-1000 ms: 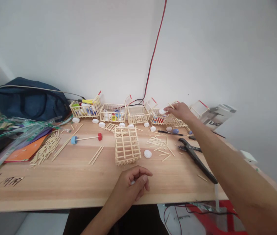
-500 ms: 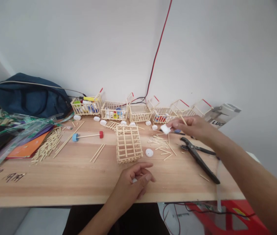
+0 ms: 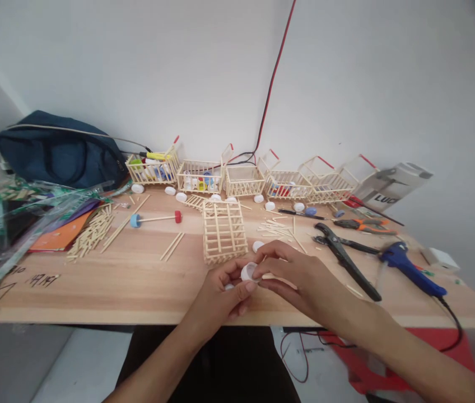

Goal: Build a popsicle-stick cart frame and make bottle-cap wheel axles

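My left hand [image 3: 220, 294] and my right hand [image 3: 292, 274] meet over the front of the table, both closed at a white bottle cap [image 3: 248, 272], its hollow side partly showing. Part of another white piece [image 3: 229, 286] shows within my left hand. A pale wooden stick [image 3: 269, 276] lies between my right fingers, mostly hidden. Just beyond my hands sits a basket-like frame of thin sticks [image 3: 224, 230], crossbars upward. A loose white cap [image 3: 257, 246] rests beside it, partly behind my right fingers.
Stick-built carts [image 3: 243, 182] line the wall. To the right lie black-handled pliers [image 3: 347, 263], orange-handled pliers [image 3: 366, 225] and a blue glue gun [image 3: 414, 268]. Leftward are an axle with coloured caps [image 3: 155, 218], a stick pile [image 3: 92, 232] and a blue bag [image 3: 61, 150].
My right hand has come down and toward me from the back right, bringing the white cap and stick to my left hand. The view has shifted, showing the glue gun.
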Demonstrator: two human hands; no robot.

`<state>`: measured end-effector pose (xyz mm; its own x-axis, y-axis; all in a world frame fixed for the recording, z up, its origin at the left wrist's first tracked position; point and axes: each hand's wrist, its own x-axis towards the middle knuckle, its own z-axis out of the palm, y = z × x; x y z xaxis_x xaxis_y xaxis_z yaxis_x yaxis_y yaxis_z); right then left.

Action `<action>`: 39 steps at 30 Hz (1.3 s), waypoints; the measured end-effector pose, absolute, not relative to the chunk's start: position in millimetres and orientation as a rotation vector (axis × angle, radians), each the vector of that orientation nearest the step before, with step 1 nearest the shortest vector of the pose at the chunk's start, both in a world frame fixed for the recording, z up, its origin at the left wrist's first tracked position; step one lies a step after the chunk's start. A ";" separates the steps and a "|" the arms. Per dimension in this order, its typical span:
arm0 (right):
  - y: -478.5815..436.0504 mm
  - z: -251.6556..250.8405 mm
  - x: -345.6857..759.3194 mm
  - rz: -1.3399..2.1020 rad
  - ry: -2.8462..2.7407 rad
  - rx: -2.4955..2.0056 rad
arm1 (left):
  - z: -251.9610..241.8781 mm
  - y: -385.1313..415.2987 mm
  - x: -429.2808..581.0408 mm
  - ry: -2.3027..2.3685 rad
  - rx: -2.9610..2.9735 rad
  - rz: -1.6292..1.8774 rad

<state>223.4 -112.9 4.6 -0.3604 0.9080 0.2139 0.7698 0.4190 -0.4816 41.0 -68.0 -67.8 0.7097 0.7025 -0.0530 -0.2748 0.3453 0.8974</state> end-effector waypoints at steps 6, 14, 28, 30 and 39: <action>-111.9 15.5 225.9 0.576 -2.145 -1.348 | -67.0 -68.2 41.0 0.470 1.012 0.663; -89.2 47.7 262.6 0.529 -1.689 -1.571 | -62.3 -69.2 35.4 0.423 0.960 0.645; 38.0 46.8 360.4 -0.162 -1.414 -2.010 | -69.6 -68.4 36.5 0.469 0.929 0.646; 45.2 45.5 360.4 -0.180 -1.434 -2.015 | -69.2 -68.2 36.4 0.465 0.930 0.639; -21.9 11.9 304.1 -0.011 -2.012 -1.833 | -65.6 -67.5 35.1 0.473 0.966 0.567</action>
